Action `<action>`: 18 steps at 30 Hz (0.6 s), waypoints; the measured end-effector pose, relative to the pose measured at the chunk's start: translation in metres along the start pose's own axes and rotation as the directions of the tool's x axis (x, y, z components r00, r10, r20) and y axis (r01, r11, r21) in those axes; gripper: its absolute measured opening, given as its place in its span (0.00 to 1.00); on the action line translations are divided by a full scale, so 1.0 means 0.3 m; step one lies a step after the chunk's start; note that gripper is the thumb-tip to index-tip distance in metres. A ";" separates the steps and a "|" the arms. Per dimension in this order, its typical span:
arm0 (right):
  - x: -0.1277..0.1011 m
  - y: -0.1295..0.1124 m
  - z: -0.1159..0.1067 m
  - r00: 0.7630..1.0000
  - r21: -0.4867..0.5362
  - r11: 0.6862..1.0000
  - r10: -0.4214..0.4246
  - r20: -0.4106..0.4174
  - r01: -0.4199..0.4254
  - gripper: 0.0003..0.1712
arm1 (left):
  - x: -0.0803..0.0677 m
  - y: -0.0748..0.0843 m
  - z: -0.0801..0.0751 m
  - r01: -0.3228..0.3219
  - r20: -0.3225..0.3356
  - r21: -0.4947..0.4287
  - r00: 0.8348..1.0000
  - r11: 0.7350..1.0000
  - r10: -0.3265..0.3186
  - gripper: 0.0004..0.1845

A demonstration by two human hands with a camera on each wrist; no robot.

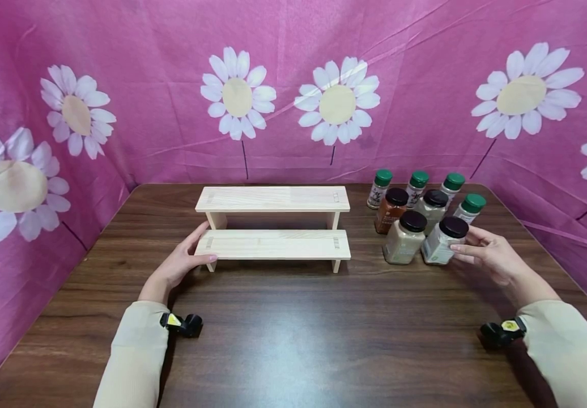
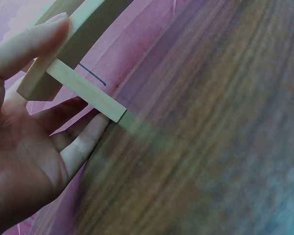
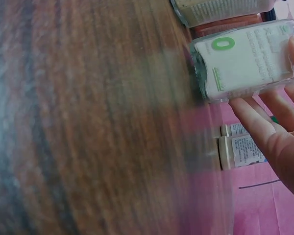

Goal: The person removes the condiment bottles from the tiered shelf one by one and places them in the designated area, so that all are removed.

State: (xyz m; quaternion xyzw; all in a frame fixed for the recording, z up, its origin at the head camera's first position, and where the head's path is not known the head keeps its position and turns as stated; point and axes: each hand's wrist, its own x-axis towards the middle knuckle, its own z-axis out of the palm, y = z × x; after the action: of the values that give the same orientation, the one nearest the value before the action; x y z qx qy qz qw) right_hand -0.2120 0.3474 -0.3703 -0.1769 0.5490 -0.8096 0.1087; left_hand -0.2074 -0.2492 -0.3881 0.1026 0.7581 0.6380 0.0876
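Observation:
A two-tier light wood shelf rack stands on the table. At its left end is my left hand, the thumb on the lower board's front corner and the other fingers reaching behind. The left wrist view shows that thumb against the board and a fingertip by the short leg. My right hand grips a square spice jar with a black lid, thumb on its front and fingers along its right side. In the right wrist view the jar shows a white label with green print.
Close left of the held jar stands another black-lidded jar with beige contents. Behind are a reddish-brown jar, a greyish jar and several green-capped bottles. A pink daisy-print cloth hangs behind the wooden table.

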 end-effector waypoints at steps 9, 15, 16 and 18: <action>-0.006 0.009 -0.009 0.999 -0.007 1.000 0.000 0.051 0.001 0.28 | 0.006 -0.005 -0.002 0.005 -0.001 0.003 1.000 1.000 -0.005 0.43; -0.007 0.012 -0.011 1.000 -0.014 1.000 0.004 0.027 -0.003 0.28 | 0.005 -0.006 -0.001 0.008 -0.006 0.008 1.000 1.000 -0.008 0.43; -0.006 0.012 -0.011 1.000 -0.013 1.000 0.001 0.030 -0.001 0.28 | 0.004 -0.006 -0.001 0.008 -0.007 0.007 1.000 1.000 -0.008 0.43; -0.005 0.014 -0.013 0.999 -0.007 1.000 0.003 0.042 -0.003 0.28 | 0.004 -0.005 -0.002 0.009 -0.007 0.008 1.000 1.000 -0.009 0.43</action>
State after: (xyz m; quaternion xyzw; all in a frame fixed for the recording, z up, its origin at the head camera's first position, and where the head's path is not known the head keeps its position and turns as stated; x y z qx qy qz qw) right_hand -0.2123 0.3497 -0.3756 -0.1934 0.5497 -0.8037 0.1206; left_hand -0.2088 -0.2496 -0.3895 0.0973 0.7614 0.6350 0.0872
